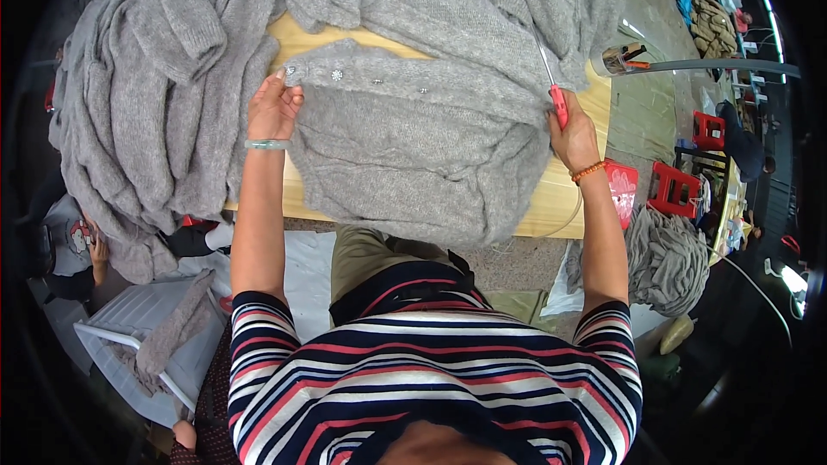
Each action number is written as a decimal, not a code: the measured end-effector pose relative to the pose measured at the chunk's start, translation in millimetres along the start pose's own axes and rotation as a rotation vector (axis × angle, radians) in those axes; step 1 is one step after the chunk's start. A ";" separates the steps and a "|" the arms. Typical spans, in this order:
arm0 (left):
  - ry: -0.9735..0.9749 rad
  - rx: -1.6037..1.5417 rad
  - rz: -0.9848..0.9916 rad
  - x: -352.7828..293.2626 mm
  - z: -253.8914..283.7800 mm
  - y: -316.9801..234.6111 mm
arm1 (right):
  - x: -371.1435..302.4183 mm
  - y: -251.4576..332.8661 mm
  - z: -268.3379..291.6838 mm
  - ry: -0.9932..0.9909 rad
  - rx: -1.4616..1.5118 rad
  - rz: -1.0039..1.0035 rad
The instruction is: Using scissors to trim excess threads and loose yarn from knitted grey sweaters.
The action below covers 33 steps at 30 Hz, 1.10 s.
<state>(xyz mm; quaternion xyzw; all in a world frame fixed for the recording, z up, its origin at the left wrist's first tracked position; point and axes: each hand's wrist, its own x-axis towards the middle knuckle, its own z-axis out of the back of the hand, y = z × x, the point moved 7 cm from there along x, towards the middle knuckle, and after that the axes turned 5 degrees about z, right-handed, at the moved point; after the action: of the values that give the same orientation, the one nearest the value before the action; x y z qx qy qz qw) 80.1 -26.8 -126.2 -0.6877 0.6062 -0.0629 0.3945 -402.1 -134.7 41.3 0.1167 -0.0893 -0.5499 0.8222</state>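
A grey knitted cardigan lies spread on the wooden table before me, its button band running crosswise with several sparkly buttons. My left hand pinches the band's left end, beside the endmost button. At the right end of the cardigan, my right hand is closed round the red handle of a tool with a long thin metal shaft. The shaft points away from me over more grey knitwear; its tip is hard to make out. Whether the right fingers also grip the cloth is hidden.
Grey knitwear is heaped at left and along the far side. A clear container sits at the table's right edge, near a grey tube. Red stools and a knitwear bundle stand right; a white bin and people are left.
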 end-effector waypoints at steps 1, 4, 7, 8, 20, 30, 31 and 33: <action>-0.012 -0.001 0.000 -1.5 1.5 -1.0 | 1.8 -0.2 -1.5 0.018 0.003 -0.008; -0.022 -0.004 -0.001 -2.1 3.7 -3.1 | 3.2 -12.5 -6.1 0.040 0.031 -0.038; 0.046 0.005 0.019 0.6 2.1 -5.3 | 4.0 -29.1 -10.1 0.009 0.071 0.037; 0.046 0.004 0.018 4.0 5.6 -6.2 | 6.5 -33.9 -10.7 0.009 0.071 0.038; -0.049 1.226 -0.400 -95.1 9.2 44.5 | -53.6 27.5 -23.7 0.032 0.140 0.223; 0.451 2.023 -0.425 -186.7 12.1 97.0 | -205.2 48.5 -149.4 0.459 -0.011 0.345; 0.450 2.029 -0.428 -187.7 12.4 92.0 | -203.6 45.7 -151.2 0.481 -0.056 0.323; 0.586 2.095 -0.318 -190.9 19.8 92.0 | -200.8 41.5 -149.2 0.498 -0.098 0.300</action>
<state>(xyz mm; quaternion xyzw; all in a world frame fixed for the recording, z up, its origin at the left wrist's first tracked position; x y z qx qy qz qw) -29.9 155.3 -121.8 -0.0407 0.2272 -0.7572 0.6110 -400.5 80.3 -93.1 0.1935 0.1256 -0.3803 0.8956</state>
